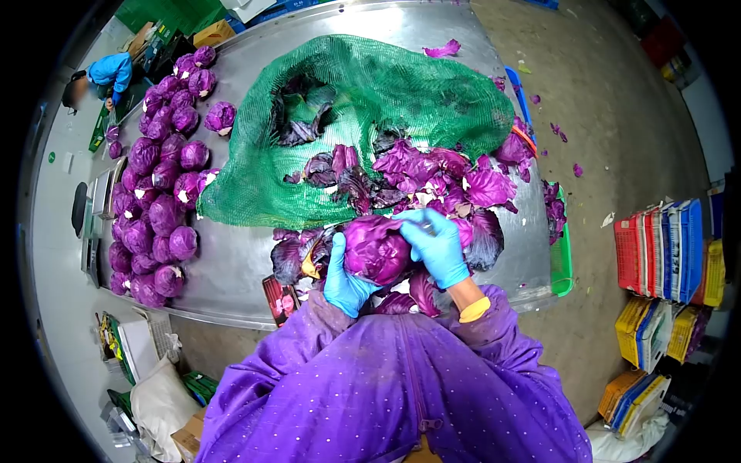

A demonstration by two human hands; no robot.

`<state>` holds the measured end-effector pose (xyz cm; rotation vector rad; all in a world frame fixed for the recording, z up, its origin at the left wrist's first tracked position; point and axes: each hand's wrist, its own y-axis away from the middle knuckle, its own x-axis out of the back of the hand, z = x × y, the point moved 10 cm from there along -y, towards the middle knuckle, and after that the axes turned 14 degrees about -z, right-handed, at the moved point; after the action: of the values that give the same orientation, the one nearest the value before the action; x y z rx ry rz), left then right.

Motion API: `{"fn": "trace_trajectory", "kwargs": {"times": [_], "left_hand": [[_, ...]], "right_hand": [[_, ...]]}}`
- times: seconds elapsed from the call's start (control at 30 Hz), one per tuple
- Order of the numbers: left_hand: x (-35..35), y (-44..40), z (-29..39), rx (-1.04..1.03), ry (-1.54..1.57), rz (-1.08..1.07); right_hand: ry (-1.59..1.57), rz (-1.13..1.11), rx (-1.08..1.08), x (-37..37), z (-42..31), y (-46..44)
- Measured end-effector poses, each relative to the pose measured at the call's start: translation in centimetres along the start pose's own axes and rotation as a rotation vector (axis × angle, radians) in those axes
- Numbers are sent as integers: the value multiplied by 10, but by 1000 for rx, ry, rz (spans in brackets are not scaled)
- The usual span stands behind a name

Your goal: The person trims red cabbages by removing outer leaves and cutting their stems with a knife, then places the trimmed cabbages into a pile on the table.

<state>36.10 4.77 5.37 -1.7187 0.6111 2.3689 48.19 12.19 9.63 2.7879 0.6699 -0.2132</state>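
A red cabbage (376,251) is held at the near edge of the metal table, its outer leaf partly loose along the top right. My left hand (347,282), in a blue glove, cups it from the left and below. My right hand (436,245), gloved too, has its fingers bent and pinched at the leaf edge on the cabbage's upper right. Torn purple leaves (432,174) lie heaped just beyond both hands. Behind them spreads a green mesh bag (370,85) with dark leaves inside its opening.
Several trimmed cabbages (166,212) are piled on the table's left side. A green crate (562,255) with leaves stands off the right edge. Stacked crates (660,251) are farther right. A person in a blue jacket (110,71) is at the far left. Leaf scraps litter the floor.
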Motion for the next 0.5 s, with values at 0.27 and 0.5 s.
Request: {"fn": "trace_trajectory", "kwargs": {"times": [0.27,0.5], "left_hand": [[20,3,8,-51,27,131],[58,-2,16,-235,-72,277]], "right_hand": [[15,74,-81,41,14,4],[545,55,343,-47,-8,6]]}}
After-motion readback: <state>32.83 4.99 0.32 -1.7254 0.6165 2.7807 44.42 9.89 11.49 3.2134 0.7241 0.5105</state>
